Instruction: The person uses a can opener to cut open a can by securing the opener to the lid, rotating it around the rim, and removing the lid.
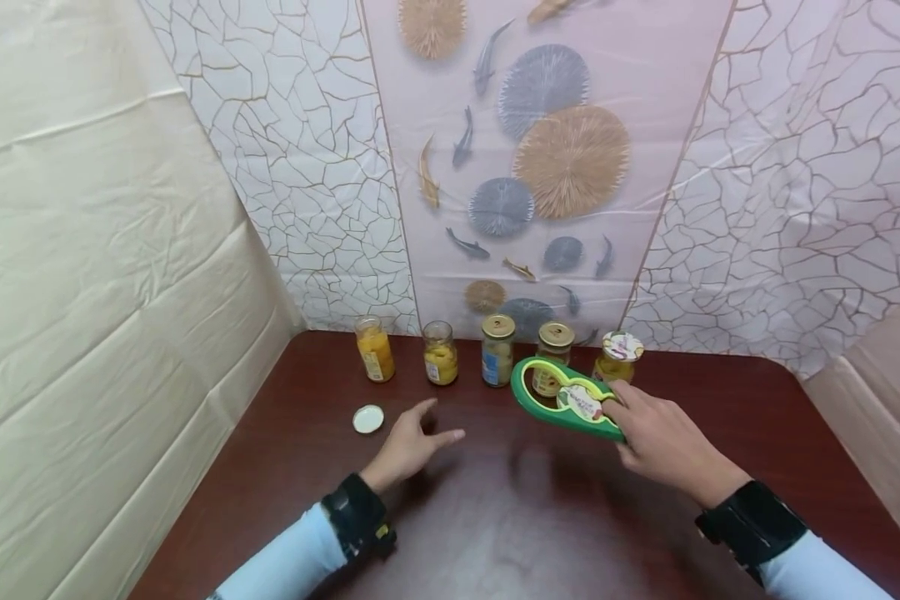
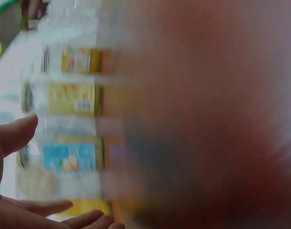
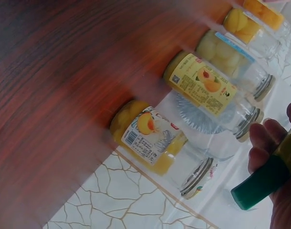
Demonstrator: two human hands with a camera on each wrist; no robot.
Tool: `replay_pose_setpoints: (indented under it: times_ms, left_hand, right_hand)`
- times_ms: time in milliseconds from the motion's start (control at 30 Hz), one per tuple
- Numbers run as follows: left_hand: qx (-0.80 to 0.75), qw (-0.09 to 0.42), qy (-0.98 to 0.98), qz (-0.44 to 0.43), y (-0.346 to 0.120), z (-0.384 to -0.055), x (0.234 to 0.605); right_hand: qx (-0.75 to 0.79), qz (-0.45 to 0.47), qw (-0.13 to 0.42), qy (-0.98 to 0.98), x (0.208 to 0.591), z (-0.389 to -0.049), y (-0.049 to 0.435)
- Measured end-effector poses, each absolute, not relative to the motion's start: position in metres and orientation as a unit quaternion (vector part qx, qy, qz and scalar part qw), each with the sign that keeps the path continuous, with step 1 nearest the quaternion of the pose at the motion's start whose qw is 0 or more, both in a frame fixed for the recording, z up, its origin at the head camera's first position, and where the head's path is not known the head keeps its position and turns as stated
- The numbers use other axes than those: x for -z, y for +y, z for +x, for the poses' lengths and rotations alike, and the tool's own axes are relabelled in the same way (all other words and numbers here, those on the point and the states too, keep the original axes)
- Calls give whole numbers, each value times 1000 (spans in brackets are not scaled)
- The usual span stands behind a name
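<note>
My right hand grips one end of a green jar opener with yellow-green inner rings. A white printed lid sits in one of its rings. In the right wrist view, fingers curl round the opener's green end. My left hand is over the table, thumb and fingers spread, holding nothing. Ahead of it stand a lidless jar of yellow fruit and a jar of orange fruit with an open top. Left of that hand lies a white lid.
Gold-lidded jars stand in the same back row. At its right end is a jar with a white printed lid, partly behind the opener. The dark red table meets a patterned cloth behind the jars.
</note>
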State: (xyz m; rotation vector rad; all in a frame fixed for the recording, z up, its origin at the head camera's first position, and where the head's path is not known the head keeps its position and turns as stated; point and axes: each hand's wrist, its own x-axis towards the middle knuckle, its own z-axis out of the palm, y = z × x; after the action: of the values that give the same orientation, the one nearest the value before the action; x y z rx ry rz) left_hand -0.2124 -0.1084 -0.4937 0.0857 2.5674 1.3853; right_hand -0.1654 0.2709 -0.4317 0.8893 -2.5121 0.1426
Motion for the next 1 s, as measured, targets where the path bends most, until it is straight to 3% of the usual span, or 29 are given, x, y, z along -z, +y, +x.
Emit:
replay_pose_setpoints:
  times_ms: [133, 333, 633, 800, 1000]
  left_hand:
    - [-485, 108, 865, 77, -109, -190, 490]
    - [-524, 101, 839, 104, -105, -183, 486]
    - [-568, 140, 789, 186, -82, -176, 470]
    - [-598, 196, 746, 217, -60, -164, 451]
    - [-686, 297, 628, 217, -41, -157, 435]
  right_hand:
    - [-51, 323, 236, -915, 431, -163, 268]
    - [-51, 332, 238, -911, 432, -162, 262]
    - [-54, 342, 245, -906, 438, -155, 251]
    - [-58, 348, 241, -904, 437, -145, 240]
    - [-64, 368, 245, -895, 430, -135, 223]
